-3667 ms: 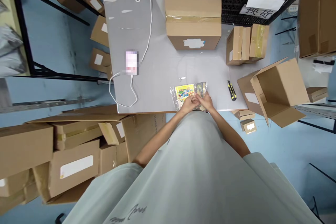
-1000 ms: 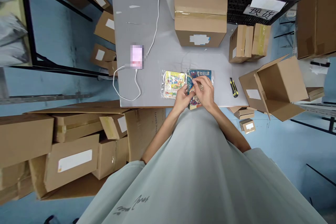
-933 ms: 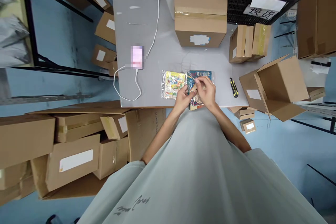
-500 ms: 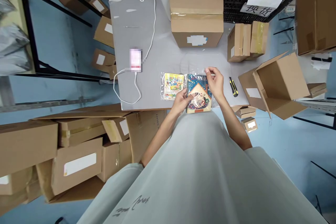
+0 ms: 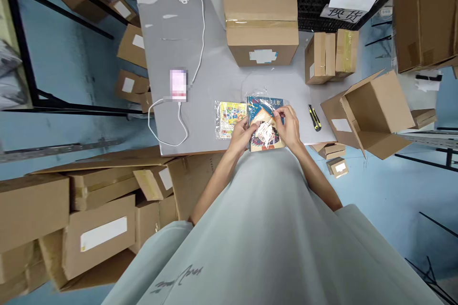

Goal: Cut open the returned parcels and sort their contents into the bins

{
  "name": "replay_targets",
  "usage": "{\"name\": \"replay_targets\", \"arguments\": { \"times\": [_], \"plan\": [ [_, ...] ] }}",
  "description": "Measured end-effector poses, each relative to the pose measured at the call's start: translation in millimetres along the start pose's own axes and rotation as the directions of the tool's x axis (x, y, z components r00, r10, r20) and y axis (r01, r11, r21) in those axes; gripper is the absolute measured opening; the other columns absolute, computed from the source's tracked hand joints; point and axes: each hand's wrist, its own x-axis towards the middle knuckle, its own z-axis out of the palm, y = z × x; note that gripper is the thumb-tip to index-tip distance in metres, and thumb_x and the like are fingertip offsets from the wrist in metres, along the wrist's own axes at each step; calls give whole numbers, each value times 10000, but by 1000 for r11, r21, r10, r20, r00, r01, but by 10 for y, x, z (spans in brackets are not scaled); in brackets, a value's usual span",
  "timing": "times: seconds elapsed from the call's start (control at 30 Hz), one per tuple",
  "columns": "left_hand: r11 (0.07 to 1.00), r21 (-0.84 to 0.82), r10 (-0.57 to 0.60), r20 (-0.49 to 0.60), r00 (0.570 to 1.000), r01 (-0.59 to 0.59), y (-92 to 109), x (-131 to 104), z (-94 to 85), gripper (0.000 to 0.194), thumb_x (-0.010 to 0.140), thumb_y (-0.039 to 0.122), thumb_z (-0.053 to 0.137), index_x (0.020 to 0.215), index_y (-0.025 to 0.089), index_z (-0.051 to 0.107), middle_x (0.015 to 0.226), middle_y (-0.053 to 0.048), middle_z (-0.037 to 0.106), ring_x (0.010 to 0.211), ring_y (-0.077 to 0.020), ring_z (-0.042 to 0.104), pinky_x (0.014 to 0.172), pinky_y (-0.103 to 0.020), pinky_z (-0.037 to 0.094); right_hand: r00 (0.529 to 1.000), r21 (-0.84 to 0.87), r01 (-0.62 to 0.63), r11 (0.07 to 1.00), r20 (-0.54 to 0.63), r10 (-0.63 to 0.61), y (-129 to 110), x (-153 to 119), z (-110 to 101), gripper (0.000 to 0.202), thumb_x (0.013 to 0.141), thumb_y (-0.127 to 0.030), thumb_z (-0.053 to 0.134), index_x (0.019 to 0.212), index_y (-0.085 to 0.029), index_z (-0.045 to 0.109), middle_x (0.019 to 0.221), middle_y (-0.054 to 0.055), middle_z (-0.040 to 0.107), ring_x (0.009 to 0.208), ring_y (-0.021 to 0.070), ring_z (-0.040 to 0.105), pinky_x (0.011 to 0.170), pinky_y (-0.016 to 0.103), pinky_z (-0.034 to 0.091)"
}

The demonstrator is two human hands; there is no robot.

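Head | left hand (image 5: pixel 241 138), right hand (image 5: pixel 289 126) gripped wrapped book (image 5: pixel 265 126) | grey table (image 5: pixel 214 78) bore cutter (image 5: pixel 315 118) | cartons (image 5: pixel 102 240) flanked it | blue floor (image 5: pixel 375 195) showed

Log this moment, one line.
left hand: grips blue book | right hand: at its right side | yellow booklet: alongside | utility knife: on table

Pale blue floor (image 5: pixel 379 200); grey tabletop (image 5: pixel 218 74); black-framed rack (image 5: pixel 20 43) at left.
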Motion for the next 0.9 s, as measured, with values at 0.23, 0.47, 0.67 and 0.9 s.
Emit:
{"name": "replay_targets", "arguments": {
  "times": [0.23, 0.47, 0.67, 0.9],
  "plan": [
    [998, -20, 67, 34, 997, -67, 82, -16, 130, 717, 589, 568, 1157, 1070, 199, 776, 1114, -105, 890, 1117, -327, 841, 988, -415, 705, 996, -44, -23, 999, -90, 19, -16, 90, -107, 351, 1206, -538, 536, 1044, -266, 688, 1092, 95, 745, 1063, 290, 705, 1030, 445, 599],
    [999, -4, -30, 193, 981, 32, 58, -132, 56, 727, 630, 512, 1142, 1174, 179, 793, 1162, -122, 903, 1110, -337, 861, 988, -433, 710, 956, -35, -155, 987, -256, 141, 248, 549, -413, 371, 1177, -593, 561, 1059, -262, 679, 1104, 96, 744, 1030, 256, 694, 999, 412, 594],
    [998, 3, -67, 236, 969, 68, 78, -193, -33, 767, 670, 503, 1126, 1285, 171, 809, 1228, -128, 905, 1124, -336, 871, 986, -411, 716, 987, 132, -125, 983, -85, 137, 204, 564, -622, 519, 1154, -727, 546, 1063, -253, 737, 1057, 98, 769, 1042, 265, 732, 978, 418, 602],
    [995, 87, -71, 297, 952, 47, 218, -48, -342, 723, 640, 457, 1145, 1233, 167, 850, 1192, -119, 912, 1062, -302, 877, 919, -358, 724, 979, 217, -200, 955, 14, 201, 110, 307, -757, 688, 1034, -927, 647, 888, -257, 704, 791, 23, 684, 815, 219, 709, 823, 369, 619]
  ]
}}
